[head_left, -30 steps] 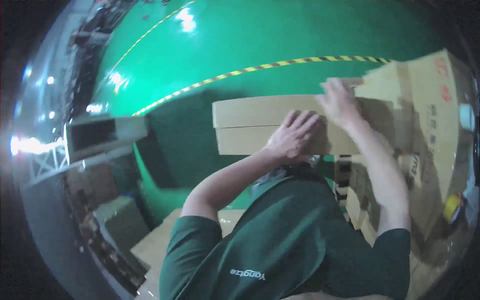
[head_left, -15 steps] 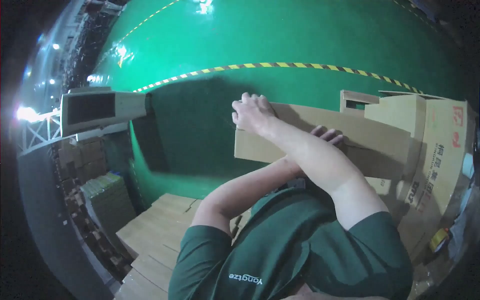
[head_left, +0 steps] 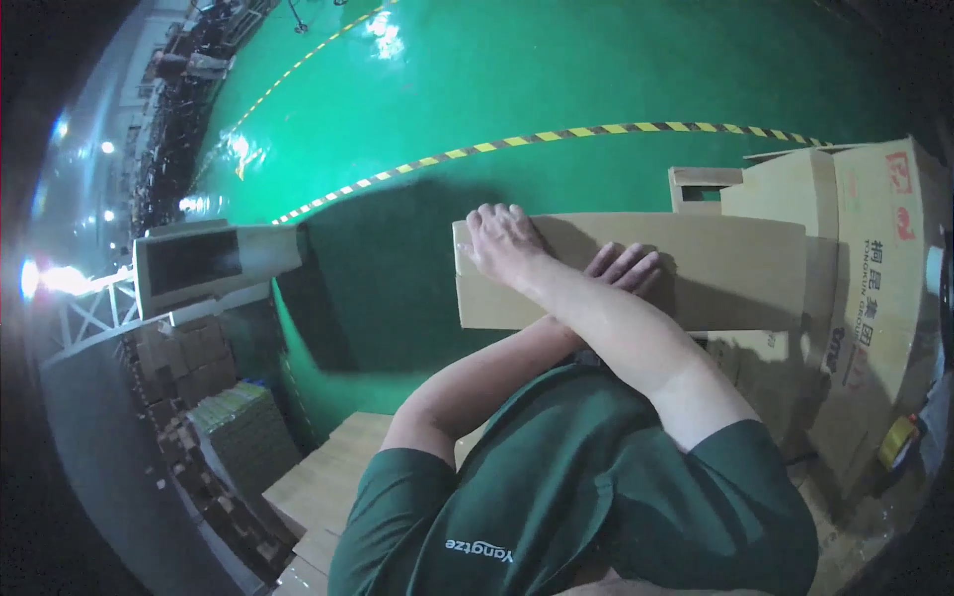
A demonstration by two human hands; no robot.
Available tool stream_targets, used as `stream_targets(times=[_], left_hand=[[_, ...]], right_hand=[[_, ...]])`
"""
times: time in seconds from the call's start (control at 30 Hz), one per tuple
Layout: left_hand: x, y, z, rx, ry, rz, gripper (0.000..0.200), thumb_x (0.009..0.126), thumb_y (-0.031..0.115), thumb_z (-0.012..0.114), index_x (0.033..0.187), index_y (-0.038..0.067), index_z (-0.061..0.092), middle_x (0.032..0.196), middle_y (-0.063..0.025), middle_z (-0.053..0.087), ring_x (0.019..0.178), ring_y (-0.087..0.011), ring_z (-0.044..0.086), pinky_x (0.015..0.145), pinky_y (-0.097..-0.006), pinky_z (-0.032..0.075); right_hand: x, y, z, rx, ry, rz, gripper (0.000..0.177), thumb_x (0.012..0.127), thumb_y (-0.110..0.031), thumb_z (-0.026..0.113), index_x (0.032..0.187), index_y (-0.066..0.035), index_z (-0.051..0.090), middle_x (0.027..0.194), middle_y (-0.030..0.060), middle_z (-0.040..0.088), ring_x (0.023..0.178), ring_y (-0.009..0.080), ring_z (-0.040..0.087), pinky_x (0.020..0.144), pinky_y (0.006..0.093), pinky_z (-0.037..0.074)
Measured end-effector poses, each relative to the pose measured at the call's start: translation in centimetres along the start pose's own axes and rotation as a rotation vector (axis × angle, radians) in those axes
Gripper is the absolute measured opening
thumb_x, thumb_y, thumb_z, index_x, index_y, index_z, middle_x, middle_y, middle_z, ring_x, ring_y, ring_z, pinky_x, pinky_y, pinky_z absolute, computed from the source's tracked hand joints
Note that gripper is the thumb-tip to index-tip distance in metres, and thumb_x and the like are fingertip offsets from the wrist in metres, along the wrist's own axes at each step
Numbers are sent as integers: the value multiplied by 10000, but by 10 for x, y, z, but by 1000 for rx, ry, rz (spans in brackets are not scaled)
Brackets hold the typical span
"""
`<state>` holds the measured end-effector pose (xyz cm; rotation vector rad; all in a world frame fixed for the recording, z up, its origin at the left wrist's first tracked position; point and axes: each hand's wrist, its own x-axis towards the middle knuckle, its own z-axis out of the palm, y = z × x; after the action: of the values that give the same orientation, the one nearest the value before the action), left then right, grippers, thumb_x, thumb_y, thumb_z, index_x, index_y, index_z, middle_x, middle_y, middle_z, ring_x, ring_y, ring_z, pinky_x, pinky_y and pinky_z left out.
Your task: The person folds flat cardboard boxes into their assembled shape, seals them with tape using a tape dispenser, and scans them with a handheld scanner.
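Note:
My forearms cross over a long plain cardboard box [head_left: 735, 268] in front of my body. My right hand [head_left: 505, 241] reaches across to the box's left end. Its fingers bend over the far edge at the corner, with the thumb close to the end edge. Under the right forearm, my left hand [head_left: 624, 268] lies on the middle of the box top, palm down with fingers stretched out. The right forearm hides the back of that hand.
Large printed cartons [head_left: 874, 258] stand close on the right, with a roll of yellow tape [head_left: 898, 442] nearby. A grey machine or monitor [head_left: 204, 263] is at left. Flat cardboard sheets [head_left: 333, 457] lie lower left. Beyond is a green floor [head_left: 596, 70] with a striped line [head_left: 556, 136].
The box top appears more level and its right end sits higher in view. My right hand has flattened slightly onto the corner, while my left hand has shifted a little left. The view has turned slightly.

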<state>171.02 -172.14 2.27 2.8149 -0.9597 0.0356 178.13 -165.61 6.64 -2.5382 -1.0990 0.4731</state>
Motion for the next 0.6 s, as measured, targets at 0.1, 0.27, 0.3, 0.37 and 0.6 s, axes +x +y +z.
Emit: stream_targets(times=[0.1,0.27,0.3,0.37,0.6], left_hand=[[20,5,-42,-90,61,18,500,982,344,403,1451,173,358,1501,-2,291,1369,-242,275,1060,-440,263],[22,19,-51,-605,-158,-847,380,1013,353,336,1315,124,353,1272,-21,370,1211,-142,337,1060,-316,238],[9,6,-34,-504,-382,-606,344,1005,357,373,1272,140,392,1203,-12,412,1159,-132,374,1033,-311,267],[24,13,-19,-231,-163,-129,518,800,431,591,1214,121,556,1193,-94,553,1142,-282,480,1025,-469,320],[39,22,-18,-77,6,62,927,721,483,650,1457,22,326,1483,-172,367,1379,-384,315,1125,-554,242]], right_hand=[[3,-11,-1,-20,-73,-27,287,908,-331,505,1044,-111,630,985,90,665,878,247,647,765,366,504],[-12,47,52,-874,-168,22,137,865,-151,545,918,-126,668,904,89,627,862,285,585,665,412,499],[-26,81,29,-906,-259,67,154,873,-165,523,877,-139,674,863,72,623,823,275,582,624,400,490],[-119,139,-20,-206,273,147,173,822,-241,569,920,-99,584,882,89,558,853,278,544,761,394,463],[-575,252,-146,865,1856,562,170,847,-17,561,863,-174,498,780,-44,436,703,104,409,649,247,350]])
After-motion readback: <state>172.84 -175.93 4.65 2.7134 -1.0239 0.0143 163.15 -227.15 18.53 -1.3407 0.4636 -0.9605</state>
